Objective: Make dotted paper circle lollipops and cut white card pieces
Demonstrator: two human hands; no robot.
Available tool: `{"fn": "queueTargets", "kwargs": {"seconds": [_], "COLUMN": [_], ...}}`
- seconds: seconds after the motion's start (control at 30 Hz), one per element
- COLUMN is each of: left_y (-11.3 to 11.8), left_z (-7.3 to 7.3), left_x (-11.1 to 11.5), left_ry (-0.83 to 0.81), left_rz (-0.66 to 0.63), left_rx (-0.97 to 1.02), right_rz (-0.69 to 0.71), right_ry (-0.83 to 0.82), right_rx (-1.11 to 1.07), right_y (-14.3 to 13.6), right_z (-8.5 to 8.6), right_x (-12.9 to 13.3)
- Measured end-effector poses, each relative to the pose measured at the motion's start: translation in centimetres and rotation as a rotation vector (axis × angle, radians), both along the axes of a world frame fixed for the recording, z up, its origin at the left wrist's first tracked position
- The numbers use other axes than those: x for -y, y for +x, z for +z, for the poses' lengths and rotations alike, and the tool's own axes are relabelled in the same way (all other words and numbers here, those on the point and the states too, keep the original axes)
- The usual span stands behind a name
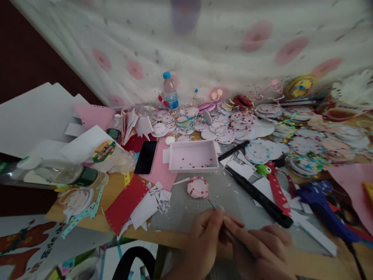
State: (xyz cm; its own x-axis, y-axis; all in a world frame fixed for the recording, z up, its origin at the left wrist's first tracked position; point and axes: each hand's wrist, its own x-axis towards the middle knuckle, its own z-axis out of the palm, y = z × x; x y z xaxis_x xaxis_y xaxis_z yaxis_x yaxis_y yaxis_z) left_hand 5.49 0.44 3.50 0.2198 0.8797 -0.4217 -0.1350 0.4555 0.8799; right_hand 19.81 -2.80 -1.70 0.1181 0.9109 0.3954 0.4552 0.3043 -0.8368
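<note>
A thin teal stick (213,205) with a small red tip runs slantwise through both hands at the bottom centre. My left hand (204,241) pinches it near the tip. Farther back along the same line, the fingers of my right hand (259,249) are closed around it; the right hand is slightly blurred. Just beyond the tip, apart from it, lies a small round white paper piece (197,187) edged with red dots. Behind that stands a shallow white paper box (194,170), with a few small coloured bits inside.
Many dotted paper discs (224,128) crowd the back. At the right lie a black-handled cutter (259,198), red scissors (276,186) and a blue glue gun (323,206). A phone (146,157), red card (126,204), paper scraps (159,198) and bottles (78,175) are at left.
</note>
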Motion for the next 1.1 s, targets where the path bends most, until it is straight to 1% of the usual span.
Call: {"fn": "queueTargets", "kwargs": {"seconds": [0.07,0.1,0.13,0.17,0.23,0.3,0.37,0.47,0.53,0.63,0.7,0.8,0.9,0.97,1.03,1.07,1.1], "left_y": [-0.2,-0.4,-0.6,-0.9,-1.7,-2.9,-4.2,-5.9,-6.6,-7.0,-6.9,-6.8,-6.7,-6.7,-6.9,-7.0,-7.1], "left_z": [-0.6,-0.9,-1.1,-1.3,-1.5,-1.8,-2.4,-3.8,-4.6,-5.2,-5.1,-4.6,-3.8,-3.3,-3.0,-2.8,-2.7], "left_x": [0.2,0.1,0.1,0.0,-0.4,-0.7,-1.0,-1.3,-1.4,-1.6,-1.9,-2.6,-3.5,-4.2,-4.6,-4.6,-4.6], "left_ry": [-0.061,-0.075,-0.074,-0.062,-0.024,0.016,0.051,0.091,0.113,0.154,0.169,0.187,0.222,0.244,0.261,0.267,0.271], "left_rz": [0.079,0.116,0.138,0.143,0.107,0.074,0.081,0.148,0.194,0.201,0.181,0.152,0.122,0.09,0.064,0.057,0.054], "left_rx": [-0.032,-0.053,-0.078,-0.105,-0.165,-0.239,-0.313,-0.369,-0.357,-0.325,-0.329,-0.364,-0.412,-0.44,-0.462,-0.47,-0.476], "right_rz": [0.114,0.17,0.22,0.272,0.375,0.444,0.41,0.286,0.262,0.295,0.318,0.359,0.414,0.432,0.39,0.337,0.253], "right_ry": [0.191,0.248,0.256,0.221,0.11,0.039,-0.06,-0.218,-0.269,-0.3,-0.31,-0.318,-0.332,-0.32,-0.254,-0.207,-0.153], "right_rx": [0.23,0.318,0.355,0.331,0.237,0.186,0.177,0.123,0.101,0.127,0.16,0.187,0.184,0.201,0.252,0.288,0.329], "right_y": [-0.5,-0.7,-0.8,-0.7,-0.1,1.2,2.5,3.3,2.7,0.9,-0.3,-1.3,-1.7,-1.4,-0.4,0.6,1.8], "right_z": [0.4,0.8,1.3,1.8,2.6,2.9,2.7,1.7,0.8,-0.2,-0.5,-0.6,-0.4,-0.2,0.1,0.4,0.7], "right_x": [-0.4,-0.8,-1.1,-1.4,-1.9,-2.0,-1.9,-2.0,-2.5,-3.4,-3.7,-3.5,-2.7,-2.4,-2.4,-2.5,-2.6]}}
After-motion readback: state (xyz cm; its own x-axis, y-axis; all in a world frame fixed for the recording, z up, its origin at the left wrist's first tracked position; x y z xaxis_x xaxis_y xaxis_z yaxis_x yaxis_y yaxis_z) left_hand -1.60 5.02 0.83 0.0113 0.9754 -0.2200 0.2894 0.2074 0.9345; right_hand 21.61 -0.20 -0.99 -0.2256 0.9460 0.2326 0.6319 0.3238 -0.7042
